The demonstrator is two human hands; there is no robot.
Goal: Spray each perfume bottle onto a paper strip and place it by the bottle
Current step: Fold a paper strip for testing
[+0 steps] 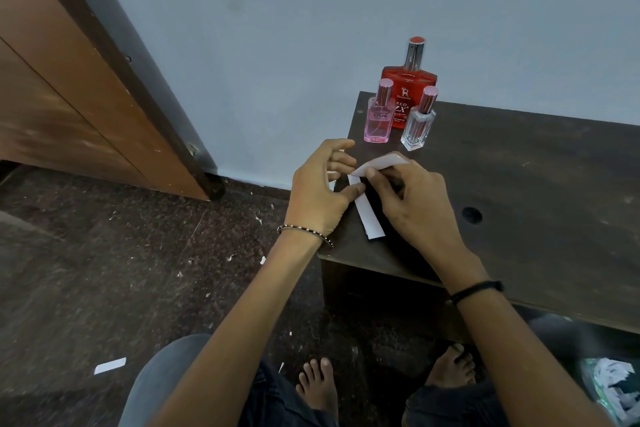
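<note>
Three perfume bottles stand at the far left corner of a dark wooden table [519, 184]: a pink bottle [378, 121], a clear bottle [418, 130] and a taller red bottle [410, 87] behind them. White paper strips [369, 215] lie in a small stack near the table's left edge. My left hand [320, 191] rests on the stack, its thumb pressing on the top strip. My right hand [412, 198] pinches the far end of one strip [384, 161] and curls it upward. More paper under my left hand is mostly hidden.
A round hole [472, 215] is cut in the table to the right of my hands. A loose paper strip [110, 365] and small scraps lie on the dark floor. A wooden door [69, 97] stands at left, a wall behind. My bare feet are below the table edge.
</note>
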